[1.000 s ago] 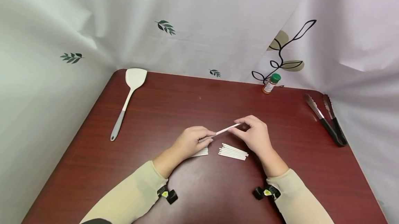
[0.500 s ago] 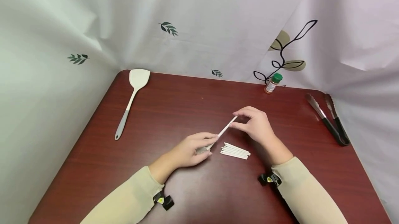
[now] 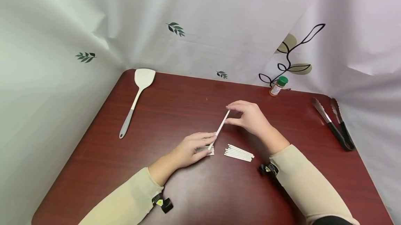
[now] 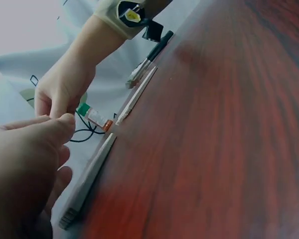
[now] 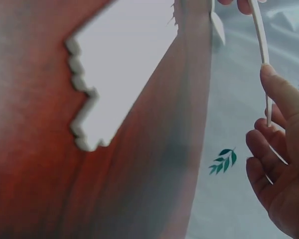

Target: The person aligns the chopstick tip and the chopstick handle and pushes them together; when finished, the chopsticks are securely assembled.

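A thin white stick (image 3: 221, 125) slants up from my left hand (image 3: 189, 150) to my right hand (image 3: 252, 116), above the table's middle. My left thumb and fingers pinch its lower end. Near its upper end, my right hand pinches it between thumb and fingertips; in the right wrist view the stick (image 5: 262, 42) runs past the right thumb (image 5: 276, 82). Several similar white sticks lie side by side under my left fingers, partly hidden; this row (image 4: 89, 181) shows in the left wrist view. A second row of white sticks (image 3: 239, 153) lies to its right.
A white spatula (image 3: 136, 98) with a grey handle lies at the back left of the dark red table (image 3: 175, 103). A green-capped spice jar (image 3: 278, 86) stands at the back right. Black-handled tongs (image 3: 336, 127) lie spread near the right edge. Fabric walls surround the table.
My right hand has moved up and to the left with its end of the stick, so the stick slants more steeply. My left hand stays near the left row. The head view has shifted slightly.
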`<control>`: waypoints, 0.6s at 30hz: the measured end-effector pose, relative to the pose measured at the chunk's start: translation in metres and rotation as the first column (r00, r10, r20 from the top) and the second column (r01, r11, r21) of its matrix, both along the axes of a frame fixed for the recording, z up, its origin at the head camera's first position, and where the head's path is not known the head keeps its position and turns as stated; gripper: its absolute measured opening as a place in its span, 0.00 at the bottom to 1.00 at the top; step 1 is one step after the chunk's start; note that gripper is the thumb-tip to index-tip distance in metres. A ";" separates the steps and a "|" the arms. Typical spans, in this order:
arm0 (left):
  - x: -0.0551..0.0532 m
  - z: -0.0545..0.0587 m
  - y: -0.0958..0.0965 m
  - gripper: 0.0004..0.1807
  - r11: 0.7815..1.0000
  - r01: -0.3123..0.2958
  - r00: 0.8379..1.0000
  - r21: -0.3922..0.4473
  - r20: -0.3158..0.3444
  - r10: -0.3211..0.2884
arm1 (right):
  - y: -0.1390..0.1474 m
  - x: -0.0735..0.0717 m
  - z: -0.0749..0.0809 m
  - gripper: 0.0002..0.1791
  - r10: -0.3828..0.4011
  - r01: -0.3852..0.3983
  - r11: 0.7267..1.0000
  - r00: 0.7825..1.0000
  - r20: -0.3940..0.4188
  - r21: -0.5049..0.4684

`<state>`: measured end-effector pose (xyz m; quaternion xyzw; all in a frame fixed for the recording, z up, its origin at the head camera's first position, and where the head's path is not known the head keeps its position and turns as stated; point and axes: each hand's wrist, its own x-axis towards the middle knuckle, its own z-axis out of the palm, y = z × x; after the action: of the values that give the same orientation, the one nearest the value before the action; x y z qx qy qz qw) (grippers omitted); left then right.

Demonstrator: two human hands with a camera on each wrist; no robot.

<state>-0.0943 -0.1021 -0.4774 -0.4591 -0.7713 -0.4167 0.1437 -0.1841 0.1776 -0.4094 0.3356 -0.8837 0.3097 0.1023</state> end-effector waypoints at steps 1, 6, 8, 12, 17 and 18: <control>-0.002 -0.001 -0.002 0.27 1.000 -0.012 1.000 0.000 0.007 0.012 | -0.003 -0.002 0.000 0.30 0.007 -0.007 1.000 1.000 0.008 0.015; -0.012 -0.003 -0.015 0.24 0.994 -0.108 0.990 0.030 0.092 0.105 | -0.020 -0.010 0.001 0.40 0.000 -0.003 0.992 1.000 0.025 0.130; -0.016 -0.003 -0.022 0.22 0.987 -0.153 0.983 0.038 0.110 0.148 | -0.028 -0.012 0.001 0.44 -0.017 0.010 0.981 0.999 0.035 0.192; -0.022 -0.006 -0.031 0.19 0.975 -0.220 0.973 0.023 0.083 0.217 | -0.043 -0.015 0.000 0.47 -0.045 0.018 0.964 0.995 0.094 0.264; -0.028 -0.007 -0.036 0.19 0.967 -0.254 0.967 -0.005 0.022 0.254 | -0.061 -0.026 -0.002 0.45 -0.033 -0.022 0.956 0.983 0.182 0.291; -0.029 -0.007 -0.037 0.19 0.967 -0.256 0.966 -0.007 0.017 0.257 | -0.065 -0.028 -0.002 0.45 -0.026 -0.035 0.953 0.980 0.195 0.301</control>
<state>-0.1237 -0.1389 -0.4845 -0.3522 -0.8265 -0.3967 0.1884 -0.2122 0.1130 -0.4110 0.3172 -0.9257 0.2024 -0.0389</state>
